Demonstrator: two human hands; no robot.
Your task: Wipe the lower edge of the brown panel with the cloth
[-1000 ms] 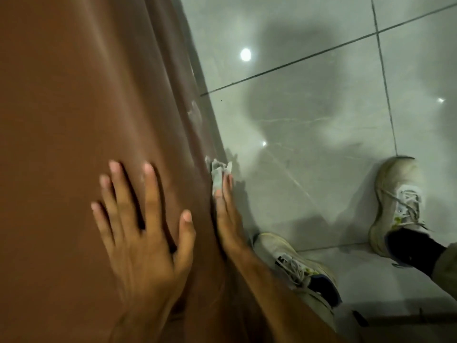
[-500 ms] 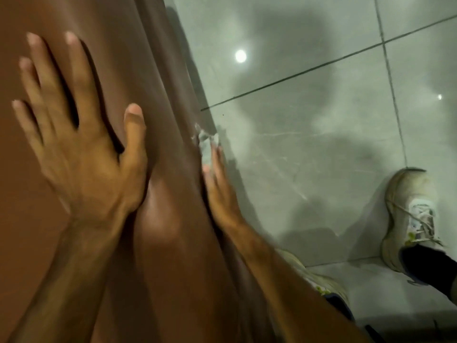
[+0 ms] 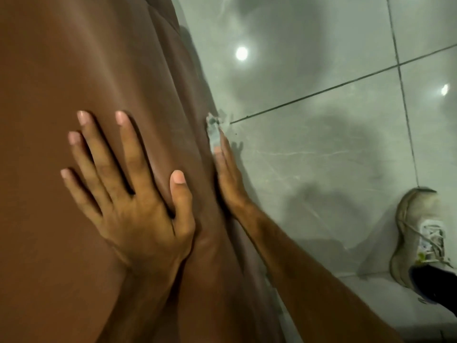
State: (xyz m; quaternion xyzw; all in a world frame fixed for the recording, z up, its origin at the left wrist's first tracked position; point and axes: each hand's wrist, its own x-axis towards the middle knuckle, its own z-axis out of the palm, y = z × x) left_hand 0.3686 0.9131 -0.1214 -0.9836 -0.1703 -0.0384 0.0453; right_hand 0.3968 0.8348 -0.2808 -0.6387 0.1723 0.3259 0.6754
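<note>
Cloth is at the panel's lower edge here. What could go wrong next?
1. The cloth only peeks past the straight fingers of the right hand, pressed rather than pinched, so it may slip out onto the floor tiles.
2. The left hand lies flat on the brown panel and may smudge it.

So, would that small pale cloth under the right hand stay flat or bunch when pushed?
Likely floppy: the small pale cloth looks crumpled past the fingers of the right hand. Probably light, since flat fingers alone pin it to the glossy brown panel, where it may slide easily.
</note>
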